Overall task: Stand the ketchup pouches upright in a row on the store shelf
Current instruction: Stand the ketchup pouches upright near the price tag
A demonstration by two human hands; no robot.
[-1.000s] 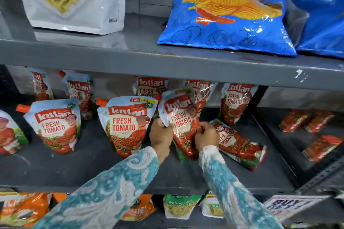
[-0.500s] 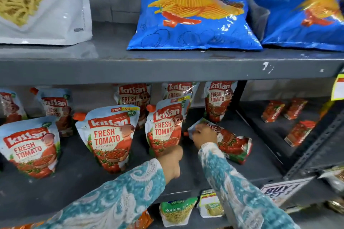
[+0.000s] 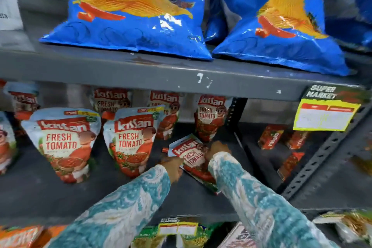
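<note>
In the head view, a white-and-red foil ketchup pouch lies tilted on the dark grey metal shelf, just right of the nearest standing pouch. The right hand curls its fingers over the lying pouch's upper right edge. The left hand touches its left edge, but its fingers are hidden, so I cannot tell whether they pinch. I would lift it by the top corners, settle the base flat, then align it beside its neighbour, label forward.
</note>
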